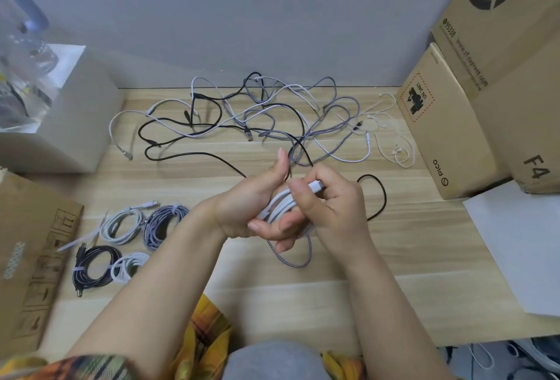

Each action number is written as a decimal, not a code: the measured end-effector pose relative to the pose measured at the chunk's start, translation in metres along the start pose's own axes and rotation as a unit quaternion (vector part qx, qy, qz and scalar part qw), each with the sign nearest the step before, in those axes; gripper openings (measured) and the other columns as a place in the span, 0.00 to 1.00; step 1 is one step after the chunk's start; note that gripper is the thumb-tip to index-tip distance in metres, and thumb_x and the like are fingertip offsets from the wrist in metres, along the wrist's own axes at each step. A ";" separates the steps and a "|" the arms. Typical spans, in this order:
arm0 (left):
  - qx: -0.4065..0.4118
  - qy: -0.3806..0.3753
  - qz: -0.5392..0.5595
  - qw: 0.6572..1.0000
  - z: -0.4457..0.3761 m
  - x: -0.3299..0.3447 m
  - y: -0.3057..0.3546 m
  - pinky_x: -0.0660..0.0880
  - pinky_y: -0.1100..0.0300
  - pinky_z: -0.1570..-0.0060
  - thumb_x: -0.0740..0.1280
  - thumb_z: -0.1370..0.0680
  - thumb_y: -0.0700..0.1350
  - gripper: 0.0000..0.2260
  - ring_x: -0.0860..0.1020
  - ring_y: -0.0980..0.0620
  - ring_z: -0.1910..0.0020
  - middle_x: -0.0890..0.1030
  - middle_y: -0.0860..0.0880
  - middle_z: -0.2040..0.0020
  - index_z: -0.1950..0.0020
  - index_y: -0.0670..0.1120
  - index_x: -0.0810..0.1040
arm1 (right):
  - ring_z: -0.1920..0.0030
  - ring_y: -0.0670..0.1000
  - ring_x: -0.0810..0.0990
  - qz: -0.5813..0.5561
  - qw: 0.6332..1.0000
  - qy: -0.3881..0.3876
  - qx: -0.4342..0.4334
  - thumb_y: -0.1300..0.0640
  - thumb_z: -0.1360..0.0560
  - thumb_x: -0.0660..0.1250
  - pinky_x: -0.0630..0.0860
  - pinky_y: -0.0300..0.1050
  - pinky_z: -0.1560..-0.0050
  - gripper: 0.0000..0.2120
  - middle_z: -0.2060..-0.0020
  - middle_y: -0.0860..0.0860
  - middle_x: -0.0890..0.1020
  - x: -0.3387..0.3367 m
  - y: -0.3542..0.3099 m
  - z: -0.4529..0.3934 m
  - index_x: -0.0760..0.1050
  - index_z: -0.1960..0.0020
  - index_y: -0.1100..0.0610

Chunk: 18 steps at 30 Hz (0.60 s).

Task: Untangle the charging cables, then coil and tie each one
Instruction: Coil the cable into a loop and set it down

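Observation:
My left hand holds a coiled white cable over the middle of the wooden table, thumb up. My right hand pinches that cable's white plug end against the coil. A tangle of black, white and grey braided cables lies spread along the far edge. A grey braided loop hangs below my hands. Several tied coils lie at the near left: a white one, a grey braided one, a black one and another white one.
Cardboard boxes stand at the right, a grey box at the left and a flat brown carton at the near left. White sheet lies at the right. White earphones lie by the right boxes. A white cable tie lies by the coils.

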<state>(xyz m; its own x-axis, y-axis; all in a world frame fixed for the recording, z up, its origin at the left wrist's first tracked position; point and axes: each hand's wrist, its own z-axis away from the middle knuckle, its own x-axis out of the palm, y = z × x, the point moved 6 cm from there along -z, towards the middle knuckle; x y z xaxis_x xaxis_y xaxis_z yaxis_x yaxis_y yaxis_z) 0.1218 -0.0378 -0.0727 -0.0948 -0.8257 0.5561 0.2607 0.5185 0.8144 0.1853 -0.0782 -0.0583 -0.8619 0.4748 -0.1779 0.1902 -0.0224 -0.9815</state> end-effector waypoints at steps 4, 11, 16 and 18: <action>0.001 0.102 -0.020 0.995 -0.010 -0.010 -0.001 0.76 0.60 0.62 0.40 0.25 0.66 0.33 0.58 0.57 0.86 0.61 0.54 0.86 0.77 0.48 0.69 | 0.79 0.57 0.77 0.034 0.997 0.076 -0.010 0.41 0.30 0.63 0.74 0.55 0.78 0.16 0.77 0.52 0.79 0.000 0.009 -0.006 0.66 0.66 0.52; 0.069 0.381 -0.024 0.922 -0.016 -0.022 0.007 0.67 0.62 0.71 0.47 0.19 0.51 0.30 0.56 0.53 0.86 0.58 0.52 0.85 0.82 0.49 0.61 | 0.74 0.61 0.76 0.126 0.977 0.159 -0.059 0.39 0.29 0.59 0.75 0.55 0.71 0.17 0.77 0.54 0.77 -0.010 0.017 -0.024 0.65 0.65 0.52; 0.128 0.536 -0.112 0.827 -0.015 -0.038 0.008 0.58 0.62 0.77 0.51 0.21 0.57 0.28 0.61 0.51 0.85 0.61 0.50 0.84 0.81 0.48 0.60 | 0.79 0.60 0.73 0.142 0.971 0.162 -0.103 0.41 0.29 0.61 0.71 0.52 0.76 0.18 0.81 0.51 0.73 -0.015 0.021 -0.037 0.63 0.67 0.52; 0.151 0.563 -0.137 0.801 -0.015 -0.039 0.010 0.59 0.64 0.79 0.49 0.17 0.53 0.30 0.62 0.51 0.84 0.62 0.50 0.84 0.80 0.46 0.60 | 0.80 0.60 0.73 0.156 0.963 0.173 -0.137 0.43 0.28 0.62 0.72 0.51 0.77 0.17 0.81 0.52 0.74 -0.015 0.019 -0.039 0.64 0.68 0.53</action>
<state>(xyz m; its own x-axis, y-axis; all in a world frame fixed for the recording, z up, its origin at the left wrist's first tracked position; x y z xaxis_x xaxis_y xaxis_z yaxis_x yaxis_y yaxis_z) 0.1419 -0.0037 -0.0892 0.8621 -0.5065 -0.0141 0.1178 0.1733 0.9778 0.2200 -0.0515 -0.0716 -0.5432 0.7484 -0.3805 0.5723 -0.0016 -0.8201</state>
